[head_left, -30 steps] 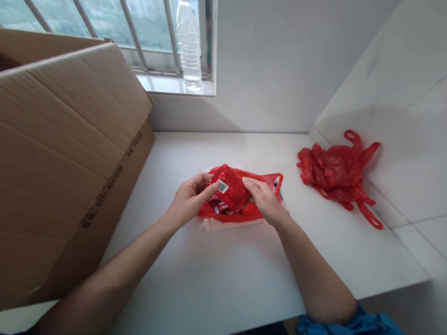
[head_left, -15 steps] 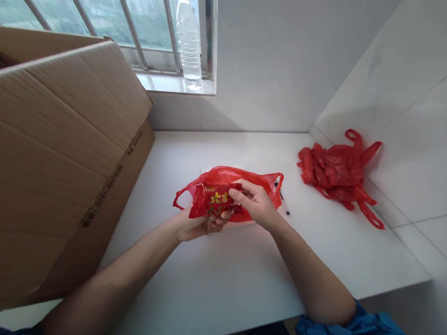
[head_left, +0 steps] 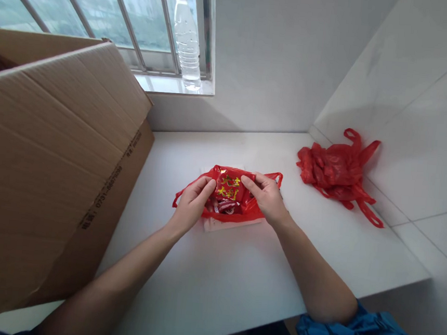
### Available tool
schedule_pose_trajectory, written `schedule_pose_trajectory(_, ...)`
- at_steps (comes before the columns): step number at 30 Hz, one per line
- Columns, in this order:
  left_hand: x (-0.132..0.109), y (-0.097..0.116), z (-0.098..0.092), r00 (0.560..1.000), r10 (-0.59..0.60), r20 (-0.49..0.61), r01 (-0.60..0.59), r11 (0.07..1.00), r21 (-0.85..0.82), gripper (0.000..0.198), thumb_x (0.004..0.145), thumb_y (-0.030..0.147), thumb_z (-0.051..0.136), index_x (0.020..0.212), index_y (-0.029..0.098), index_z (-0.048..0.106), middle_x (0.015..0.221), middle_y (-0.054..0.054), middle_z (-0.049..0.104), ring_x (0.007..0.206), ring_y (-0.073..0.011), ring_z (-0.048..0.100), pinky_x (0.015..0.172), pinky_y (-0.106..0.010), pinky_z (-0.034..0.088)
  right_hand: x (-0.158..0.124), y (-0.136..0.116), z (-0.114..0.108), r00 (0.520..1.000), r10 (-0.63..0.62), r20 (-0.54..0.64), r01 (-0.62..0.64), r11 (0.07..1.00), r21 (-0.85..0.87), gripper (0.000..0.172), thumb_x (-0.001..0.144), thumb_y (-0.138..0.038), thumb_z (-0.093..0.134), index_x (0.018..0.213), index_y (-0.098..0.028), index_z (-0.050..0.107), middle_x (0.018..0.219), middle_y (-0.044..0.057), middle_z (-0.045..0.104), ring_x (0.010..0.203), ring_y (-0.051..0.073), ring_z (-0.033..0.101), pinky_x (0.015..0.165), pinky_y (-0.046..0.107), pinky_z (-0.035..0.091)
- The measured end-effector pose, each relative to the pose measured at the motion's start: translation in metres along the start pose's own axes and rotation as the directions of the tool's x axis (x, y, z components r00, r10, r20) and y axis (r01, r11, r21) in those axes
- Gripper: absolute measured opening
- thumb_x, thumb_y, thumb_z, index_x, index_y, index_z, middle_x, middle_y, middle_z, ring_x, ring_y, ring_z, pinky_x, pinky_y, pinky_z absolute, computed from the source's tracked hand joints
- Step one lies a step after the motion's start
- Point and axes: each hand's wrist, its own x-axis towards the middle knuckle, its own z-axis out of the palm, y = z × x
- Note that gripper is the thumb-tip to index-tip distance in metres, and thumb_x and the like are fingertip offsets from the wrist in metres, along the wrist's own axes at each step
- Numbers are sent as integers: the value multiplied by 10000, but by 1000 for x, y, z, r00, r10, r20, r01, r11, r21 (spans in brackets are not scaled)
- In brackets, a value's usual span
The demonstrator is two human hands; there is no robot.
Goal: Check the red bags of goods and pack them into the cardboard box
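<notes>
Watching remotely, I saw the left hand point(head_left: 192, 205) and right hand point(head_left: 266, 197) curved in, fingers slightly spread, on either side of a red packet point(head_left: 228, 186) lying in a red plastic bag point(head_left: 230, 217), apparently keeping its mouth open; I couldn't tell whether they pinched anything. The bag sat on a white counter point(head_left: 213, 286), with a cardboard box point(head_left: 51, 163) crowding the left and a crumpled red bag point(head_left: 334, 172) lying far right.

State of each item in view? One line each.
left hand: resting on bag's left side, fingers curved over it
right hand: on bag's right side, fingers beside packet
red plastic bag: mouth open, lying flat
red packet: in bag mouth, gold characters showing
wrapped items: inside bag, below packet
crumpled red bag: bunched up, handles out
cardboard box: flaps open
plastic bottle: upright on windowsill
</notes>
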Motion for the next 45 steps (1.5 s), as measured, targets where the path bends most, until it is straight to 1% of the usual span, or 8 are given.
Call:
schedule_pose_trajectory(5,-3,2,1,992,127,-26,-124,987,105,371,916,531,559,778,187,544,631,14,577,555,-121,549,520,-222,437,1,2,0,1000,-19,16,18,999,29,311,854,-530,643,854,-220,658,780,8,622,729,163,568,682,298,478)
schedule_pose_trajectory(12,-2,-3,0,984,177,-19,-173,974,147,338,949,491,523,802,188,538,646,22,568,563,-113,530,537,-215,422,2,6,-2,998,-55,15,55,998,37,302,864,-517,642,843,-216,646,751,-10,586,699,146,538,662,281,453)
schedule_pose_trajectory(19,-3,1,-1,965,244,-98,-231,965,126,254,950,437,546,987,197,621,942,-19,647,823,-140,592,741,-229,479,1,3,0,994,-97,42,99,994,-50,298,877,-510,617,815,-219,632,746,-6,572,712,153,526,674,280,451)
schedule_pose_trajectory(24,0,1,-4,934,286,-213,-265,956,125,242,892,419,640,845,188,585,783,7,589,663,-111,539,620,-211,448,0,2,1,991,-117,60,124,984,-128,325,903,-525,567,811,-220,633,751,-1,566,711,160,521,685,286,440)
schedule_pose_trajectory(31,-1,0,-3,936,269,-229,-260,963,68,275,882,425,652,798,181,555,723,13,569,630,-102,505,580,-203,418,-1,1,2,991,-118,68,123,989,-81,381,920,-532,546,710,-214,556,688,-14,505,657,146,485,640,283,411)
schedule_pose_trajectory(37,5,2,-12,954,224,-197,-206,973,107,246,898,414,605,860,171,618,853,-28,639,730,-129,572,667,-232,465,2,5,-11,997,-63,37,69,970,-232,421,902,-576,549,677,-220,537,609,-26,500,562,139,488,553,285,413)
schedule_pose_trajectory(42,14,3,-29,914,284,-291,-244,955,168,217,894,366,600,1003,186,652,973,-46,669,731,-119,579,673,-231,464,9,14,-25,978,167,126,-131,958,-254,450,878,-586,573,642,-212,490,534,-34,512,463,131,511,454,269,428)
schedule_pose_trajectory(45,16,3,-32,891,322,-321,-263,941,213,195,886,352,605,995,197,652,962,-38,669,750,-124,579,664,-225,460,12,21,-26,977,187,105,-167,970,-176,357,916,-544,531,851,-200,605,684,14,640,552,155,616,508,291,517)
